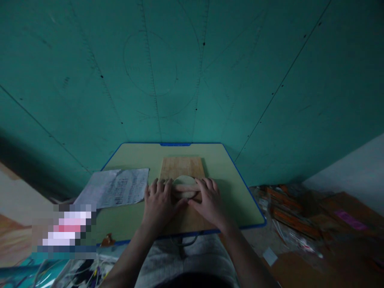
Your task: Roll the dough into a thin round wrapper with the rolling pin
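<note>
A wooden rolling pin (185,187) lies crosswise over a round, flat piece of pale dough (183,179). The dough rests on a wooden cutting board (182,165). My left hand (159,202) is closed over the pin's left end, fingers curled across it. At the other end, my right hand (209,196) grips the pin in the same way. Both thumbs point inward, close to each other on the near side of the pin. The pin's ends are largely covered by my hands.
The board sits on a pale, blue-edged table (237,200) against a green wall (186,80). Printed paper sheets (127,186) lie at left. Cables (90,270) are at lower left. Cardboard (339,208) and plastic wrapping (295,238) cover the floor at right.
</note>
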`<state>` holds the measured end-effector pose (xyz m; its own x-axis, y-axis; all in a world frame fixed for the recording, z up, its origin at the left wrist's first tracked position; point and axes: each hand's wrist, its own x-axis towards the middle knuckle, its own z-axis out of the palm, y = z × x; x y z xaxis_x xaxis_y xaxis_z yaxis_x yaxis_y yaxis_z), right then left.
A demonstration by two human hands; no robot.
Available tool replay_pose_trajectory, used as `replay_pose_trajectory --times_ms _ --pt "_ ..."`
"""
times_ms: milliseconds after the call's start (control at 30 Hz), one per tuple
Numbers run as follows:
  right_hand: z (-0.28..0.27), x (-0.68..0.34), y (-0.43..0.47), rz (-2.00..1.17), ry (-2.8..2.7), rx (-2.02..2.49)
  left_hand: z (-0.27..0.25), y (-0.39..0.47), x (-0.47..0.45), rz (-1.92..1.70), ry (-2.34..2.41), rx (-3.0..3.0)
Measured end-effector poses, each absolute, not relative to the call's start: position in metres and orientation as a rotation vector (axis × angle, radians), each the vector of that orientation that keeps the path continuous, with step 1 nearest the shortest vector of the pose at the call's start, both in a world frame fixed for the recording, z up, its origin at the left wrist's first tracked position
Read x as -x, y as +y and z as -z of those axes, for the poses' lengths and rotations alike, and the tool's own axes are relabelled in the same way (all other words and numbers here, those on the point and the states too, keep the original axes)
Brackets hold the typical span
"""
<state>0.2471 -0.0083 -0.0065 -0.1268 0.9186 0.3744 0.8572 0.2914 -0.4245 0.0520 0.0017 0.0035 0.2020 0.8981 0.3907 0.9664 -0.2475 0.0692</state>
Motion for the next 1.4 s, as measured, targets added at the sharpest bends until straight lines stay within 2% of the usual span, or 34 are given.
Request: replay_pose_trajectory --times_ms 1000,1167,1400 --pt "0.003 -0.252 0.004 -0.133 -1.998 1.488 -0.008 0.008 -0.044 0.528 -1.746 2.344" --pt "-0.004 -0.265 0.006 -0.14 -2.112 1.431 -0.009 0.011 -0.031 0.523 -1.61 2.468" --pt "-0.018 -0.266 0.028 -0.145 -2.058 1.559 -0.012 0.04 -0.029 0.623 -1.557 2.473"
